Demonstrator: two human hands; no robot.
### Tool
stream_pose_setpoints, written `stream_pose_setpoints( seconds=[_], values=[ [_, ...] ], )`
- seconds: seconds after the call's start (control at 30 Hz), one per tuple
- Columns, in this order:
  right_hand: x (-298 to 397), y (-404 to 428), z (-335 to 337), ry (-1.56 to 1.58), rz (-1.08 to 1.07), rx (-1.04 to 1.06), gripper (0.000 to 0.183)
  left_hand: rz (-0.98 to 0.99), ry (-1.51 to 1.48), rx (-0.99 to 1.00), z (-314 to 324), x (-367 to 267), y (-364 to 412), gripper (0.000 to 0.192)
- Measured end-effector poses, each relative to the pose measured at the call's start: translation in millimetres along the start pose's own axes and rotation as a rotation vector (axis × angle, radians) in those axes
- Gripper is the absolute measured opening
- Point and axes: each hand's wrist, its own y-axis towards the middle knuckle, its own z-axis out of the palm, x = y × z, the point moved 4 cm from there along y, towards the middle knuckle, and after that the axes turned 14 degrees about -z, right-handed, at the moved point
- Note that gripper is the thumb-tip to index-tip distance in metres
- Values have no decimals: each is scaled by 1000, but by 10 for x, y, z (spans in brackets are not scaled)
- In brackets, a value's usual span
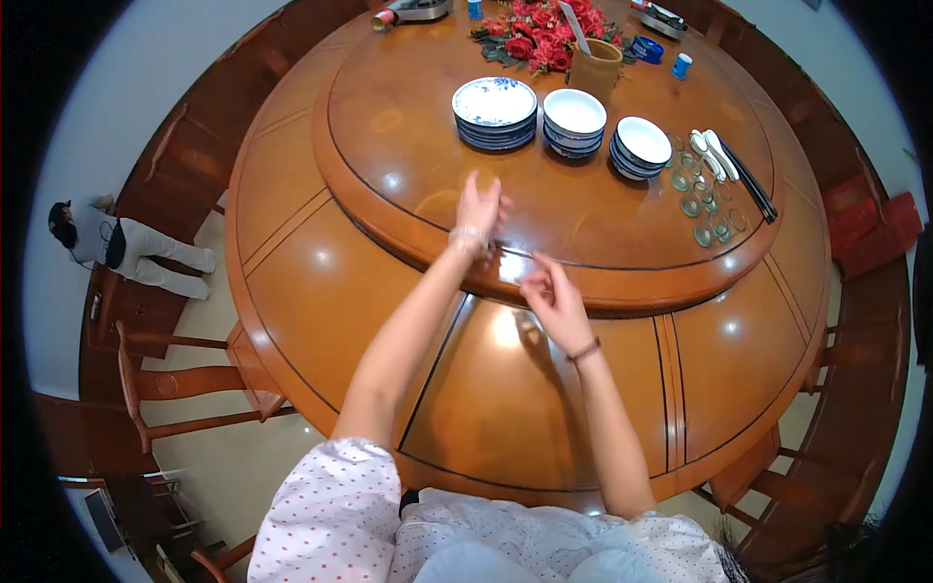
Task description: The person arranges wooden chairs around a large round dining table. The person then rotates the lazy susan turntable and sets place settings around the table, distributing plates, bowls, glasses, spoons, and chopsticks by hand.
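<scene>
My left hand hovers over the near edge of the wooden turntable, fingers apart and holding nothing. Lower and to its right, my right hand is also empty, its fingers spread near the turntable's rim. Beyond my hands stand a stack of blue-and-white plates and two stacks of bowls. Farther right on the turntable are several small glasses, white spoons and dark chopsticks lying side by side.
Red artificial flowers and a brown cylindrical container stand behind the stacks. Portable stoves sit at the far side. Wooden chairs surround the round table; a person stands at the left by a cabinet.
</scene>
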Motion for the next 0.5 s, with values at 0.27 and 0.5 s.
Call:
stream_pose_setpoints(
  seconds=[0.27, 0.5],
  values=[
    [-1010, 1880, -141, 188, 198, -219, 65, -261, -208, -295, 228, -550, 1450, 60],
    [-1140, 2562, 8, 163, 126, -238, 76, -131, -82, -304, 127, -658, 1686, 47]
  ],
)
